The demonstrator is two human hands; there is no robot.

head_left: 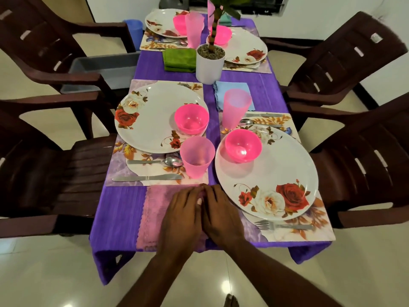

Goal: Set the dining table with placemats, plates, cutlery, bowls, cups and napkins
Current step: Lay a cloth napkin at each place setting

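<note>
Both palms flat, fingers straight: your left hand and right hand press pink napkin onto near table edge beside knife, smoothing it, gripping nothing.

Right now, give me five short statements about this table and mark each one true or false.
1. Both hands, left hand and right hand, rest on the pink napkin. True.
2. The near right plate has no bowl on it. False: a pink bowl sits on it.
3. A knife and a spoon lie on the near left placemat. True.
4. The green napkin lies right of the white plant pot. False: it lies left of it.
5. The fork lies on the near right plate. False: it lies on the placemat beside the plate.
</note>
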